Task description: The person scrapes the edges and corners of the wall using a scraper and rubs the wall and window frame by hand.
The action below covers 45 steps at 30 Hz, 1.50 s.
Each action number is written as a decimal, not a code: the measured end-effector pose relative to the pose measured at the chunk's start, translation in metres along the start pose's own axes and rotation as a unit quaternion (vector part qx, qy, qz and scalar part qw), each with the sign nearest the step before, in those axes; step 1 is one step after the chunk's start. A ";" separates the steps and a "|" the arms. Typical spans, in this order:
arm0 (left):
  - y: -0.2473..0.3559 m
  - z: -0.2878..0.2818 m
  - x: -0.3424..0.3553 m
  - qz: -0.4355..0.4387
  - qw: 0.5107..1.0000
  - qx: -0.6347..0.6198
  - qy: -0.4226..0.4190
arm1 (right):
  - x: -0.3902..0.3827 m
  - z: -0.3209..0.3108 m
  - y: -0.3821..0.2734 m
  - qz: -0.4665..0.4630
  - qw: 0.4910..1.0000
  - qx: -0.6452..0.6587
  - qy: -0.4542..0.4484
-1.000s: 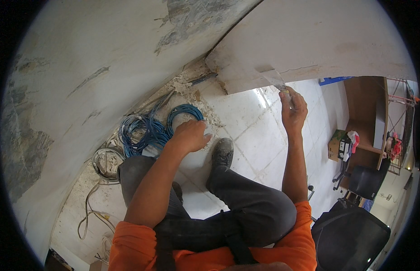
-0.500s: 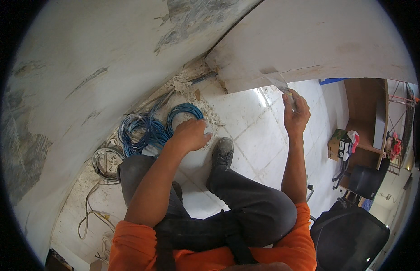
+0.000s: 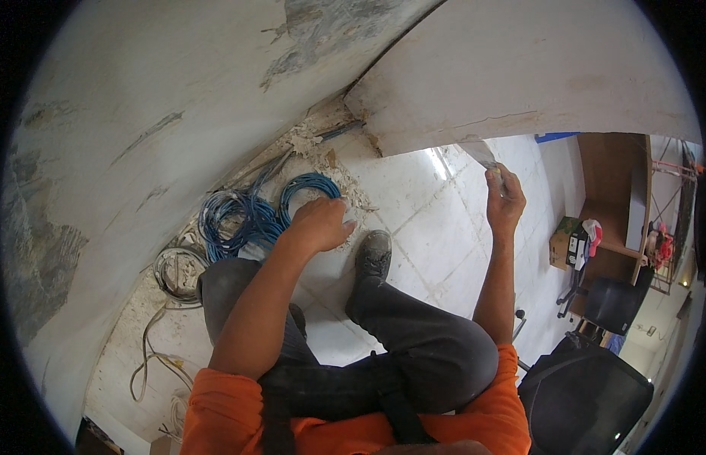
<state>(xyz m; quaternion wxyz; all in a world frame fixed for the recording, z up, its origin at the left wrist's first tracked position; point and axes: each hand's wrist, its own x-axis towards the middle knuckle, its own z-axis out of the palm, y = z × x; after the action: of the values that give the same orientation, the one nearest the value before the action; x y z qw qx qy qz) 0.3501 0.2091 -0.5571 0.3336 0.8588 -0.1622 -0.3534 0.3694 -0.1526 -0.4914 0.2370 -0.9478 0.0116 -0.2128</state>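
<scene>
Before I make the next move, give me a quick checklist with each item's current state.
1. Scraper gripped in the right hand: ok, fingers closed on its handle.
2. Blade touching the wall: cannot tell; it overlaps the lower edge in view, but contact is unclear.
3. Left hand holding nothing: cannot tell; something pale shows by its fingers.
4. Left hand apart from the blue cables: cannot tell; it overlaps them in view.
5. Wall face unbroken: not ok, a crack runs above its lower edge.
6. Corner floor swept: not ok, pale debris lies there.
</scene>
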 end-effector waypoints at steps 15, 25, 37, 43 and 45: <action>-0.004 0.005 0.000 -0.004 1.000 0.003 0.007 | -0.007 0.013 -0.027 0.018 0.995 0.077 -0.062; -0.002 -0.005 -0.002 -0.032 0.999 0.005 -0.007 | 0.030 0.022 -0.001 0.012 0.988 0.127 -0.092; 0.006 -0.007 0.003 -0.028 0.999 0.008 -0.025 | -0.007 -0.010 0.037 0.163 0.982 0.091 -0.043; 0.006 -0.003 0.004 -0.026 1.000 -0.001 -0.017 | -0.076 0.022 -0.001 0.200 0.934 0.286 -0.079; 0.006 0.004 0.008 -0.016 1.000 0.009 -0.010 | -0.086 0.032 -0.016 0.214 0.918 0.317 -0.103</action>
<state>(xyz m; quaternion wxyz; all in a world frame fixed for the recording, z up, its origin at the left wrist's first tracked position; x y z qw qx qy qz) 0.3527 0.1994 -0.5589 0.3183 0.8610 -0.1551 -0.3652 0.3027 -0.1133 -0.5438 0.5651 -0.8145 0.1214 -0.0508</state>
